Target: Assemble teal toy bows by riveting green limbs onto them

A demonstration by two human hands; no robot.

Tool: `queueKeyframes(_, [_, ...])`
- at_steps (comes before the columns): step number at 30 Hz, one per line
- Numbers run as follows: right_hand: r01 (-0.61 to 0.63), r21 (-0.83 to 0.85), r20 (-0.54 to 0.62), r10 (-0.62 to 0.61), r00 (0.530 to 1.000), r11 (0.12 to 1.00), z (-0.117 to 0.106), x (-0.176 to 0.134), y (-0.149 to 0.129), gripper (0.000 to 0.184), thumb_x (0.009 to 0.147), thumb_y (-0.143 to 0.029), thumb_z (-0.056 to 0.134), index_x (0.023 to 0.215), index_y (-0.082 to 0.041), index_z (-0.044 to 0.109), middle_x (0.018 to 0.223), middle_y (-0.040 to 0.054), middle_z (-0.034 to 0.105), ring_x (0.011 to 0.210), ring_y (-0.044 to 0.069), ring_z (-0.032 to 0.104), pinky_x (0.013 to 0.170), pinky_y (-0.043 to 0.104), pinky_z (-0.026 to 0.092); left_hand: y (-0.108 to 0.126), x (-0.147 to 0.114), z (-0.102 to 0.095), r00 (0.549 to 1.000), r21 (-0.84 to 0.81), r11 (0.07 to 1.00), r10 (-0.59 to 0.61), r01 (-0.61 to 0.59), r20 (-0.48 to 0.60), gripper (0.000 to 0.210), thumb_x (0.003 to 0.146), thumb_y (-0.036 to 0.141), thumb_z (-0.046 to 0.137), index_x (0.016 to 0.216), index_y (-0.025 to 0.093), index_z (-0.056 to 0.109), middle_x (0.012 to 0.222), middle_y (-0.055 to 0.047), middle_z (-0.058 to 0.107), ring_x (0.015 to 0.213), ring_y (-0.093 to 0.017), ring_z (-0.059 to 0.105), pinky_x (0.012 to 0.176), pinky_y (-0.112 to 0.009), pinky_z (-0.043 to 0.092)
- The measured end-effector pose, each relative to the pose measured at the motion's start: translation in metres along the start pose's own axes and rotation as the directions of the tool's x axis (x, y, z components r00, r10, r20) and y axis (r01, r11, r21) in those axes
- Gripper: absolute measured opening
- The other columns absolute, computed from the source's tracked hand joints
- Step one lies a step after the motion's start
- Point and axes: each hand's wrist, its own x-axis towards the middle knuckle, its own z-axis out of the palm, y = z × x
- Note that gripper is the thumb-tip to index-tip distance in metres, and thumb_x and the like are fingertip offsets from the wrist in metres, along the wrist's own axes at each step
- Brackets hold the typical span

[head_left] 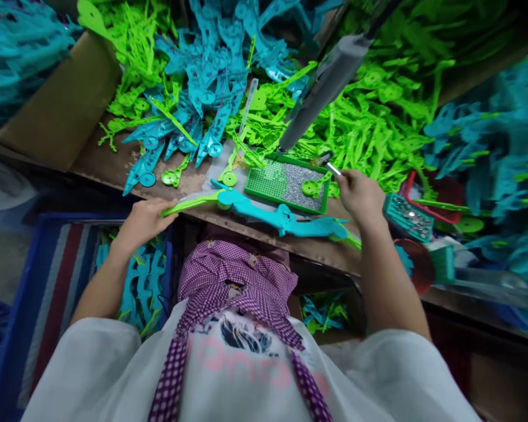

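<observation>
My left hand (145, 221) is closed on the green arm (193, 202) of a long plastic piece. Its turquoise body (259, 212) stretches rightward along the table's front edge. Beyond it lies a green tray (250, 189) with a perforated plate and many small silvery parts, probably screws. A green plastic arm (311, 187) with a round end rests over the tray's right side. My right hand (359, 196), closed, grips a small tool (333, 169) with a metal shaft and a dark head, which cannot be made out clearly. It is just right of the tray.
A grey electric screwdriver (323, 91) hangs above the tray. Piles of green arms (374, 117) and turquoise parts (222, 58) cover the table's back. A small teal box (408, 217) of metal bits stands right. A blue crate (44, 264) with turquoise parts sits lower left.
</observation>
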Motion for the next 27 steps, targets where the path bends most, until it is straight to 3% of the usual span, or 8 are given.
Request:
queueKeyframes(5, [0.075, 0.027, -0.019, -0.074, 0.997, 0.997, 0.015, 0.070, -0.015, 0.068, 0.096, -0.046, 0.016, 0.128, -0.004, 0.059, 0.118, 0.0249, 0.064, 0.108, 0.024, 0.059, 0.072, 0.041, 0.030, 0.016, 0.029, -0.047, 0.980, 0.141, 0.987, 0.048, -0.076, 0.194, 0.041, 0.077, 0.045, 0.063, 0.108, 0.020, 0.075, 0.074, -0.004, 0.070, 0.074, -0.026, 0.067, 0.082, -0.036, 0.047])
queueKeyframes(9, [0.187, 0.097, -0.035, -0.185, 0.982, 0.977, 0.022, 0.100, -0.017, 0.048, 0.097, -0.038, 0.039, 0.115, -0.003, 0.067, 0.115, 0.0239, 0.065, 0.100, 0.021, 0.060, 0.077, 0.037, 0.037, 0.044, 0.051, -0.075, 0.933, 0.277, 0.953, 0.018, -0.125, 0.359, 0.044, 0.083, 0.043, 0.052, 0.115, 0.021, 0.073, 0.082, -0.006, 0.074, 0.076, -0.024, 0.066, 0.081, -0.033, 0.046])
queueKeyframes(14, [0.470, 0.234, -0.362, -0.373, 0.854, 0.851, 0.004, 0.018, -0.005, 0.043, 0.099, -0.043, 0.039, 0.115, -0.013, 0.065, 0.111, 0.0154, 0.067, 0.099, 0.020, 0.062, 0.085, 0.036, 0.043, 0.049, 0.065, -0.085, 0.908, 0.350, 0.922, 0.007, -0.168, 0.419, 0.051, 0.084, 0.049, 0.046, 0.114, 0.017, 0.072, 0.094, -0.011, 0.077, 0.075, -0.024, 0.064, 0.073, -0.030, 0.044])
queueKeyframes(17, [0.571, 0.220, -0.379, -0.470, 0.797, 0.791, 0.016, -0.065, -0.016, 0.039, 0.097, -0.046, 0.044, 0.120, -0.020, 0.061, 0.119, 0.0110, 0.067, 0.111, 0.024, 0.060, 0.094, 0.042, 0.043, 0.027, 0.068, -0.084, 0.917, 0.373, 0.911, 0.015, -0.177, 0.399, 0.057, 0.080, 0.059, 0.044, 0.106, 0.019, 0.075, 0.086, -0.010, 0.076, 0.071, -0.025, 0.064, 0.071, -0.031, 0.046])
queueKeyframes(20, [0.524, 0.170, -0.322, -0.455, 0.830, 0.835, 0.050, -0.106, -0.036, 0.039, 0.096, -0.042, 0.047, 0.128, -0.022, 0.057, 0.127, 0.0104, 0.065, 0.118, 0.025, 0.056, 0.105, 0.046, 0.032, 0.015, 0.068, -0.076, 0.952, 0.389, 0.905, 0.055, -0.174, 0.300, 0.066, 0.077, 0.072, 0.037, 0.099, 0.024, 0.077, 0.082, -0.008, 0.074, 0.069, -0.026, 0.064, 0.071, -0.038, 0.049])
queueKeyframes(22, [0.483, 0.177, -0.284, -0.425, 0.859, 0.858, 0.067, -0.106, -0.043, 0.034, 0.097, -0.039, 0.046, 0.124, -0.022, 0.059, 0.121, 0.0089, 0.067, 0.115, 0.024, 0.057, 0.103, 0.044, 0.030, 0.026, 0.065, -0.060, 0.980, 0.361, 0.911, 0.171, -0.198, 0.104, 0.068, 0.080, 0.074, 0.032, 0.102, 0.027, 0.076, 0.101, -0.010, 0.072, 0.082, -0.030, 0.066, 0.078, -0.047, 0.050])
queueKeyframes(25, [0.498, 0.201, -0.261, -0.444, 0.857, 0.844, 0.074, -0.092, -0.038, 0.033, 0.098, -0.041, 0.044, 0.120, -0.023, 0.060, 0.120, 0.0069, 0.068, 0.110, 0.022, 0.057, 0.097, 0.038, 0.030, 0.076, 0.052, -0.018, 0.945, 0.208, 0.929, 0.322, -0.305, -0.054, 0.059, 0.083, 0.059, 0.057, 0.137, 0.036, 0.054, 0.141, -0.006, 0.054, 0.113, -0.033, 0.060, 0.094, -0.052, 0.048])
queueKeyframes(27, [0.511, 0.223, -0.280, -0.447, 0.850, 0.830, 0.070, -0.088, -0.033, 0.034, 0.098, -0.042, 0.044, 0.120, -0.022, 0.059, 0.120, 0.0066, 0.068, 0.108, 0.021, 0.057, 0.094, 0.037, 0.029, 0.115, 0.040, 0.019, 0.892, 0.021, 0.908, 0.415, -0.418, -0.178, 0.061, 0.083, 0.046, 0.067, 0.141, 0.033, 0.050, 0.133, -0.008, 0.060, 0.115, -0.028, 0.061, 0.100, -0.046, 0.048])
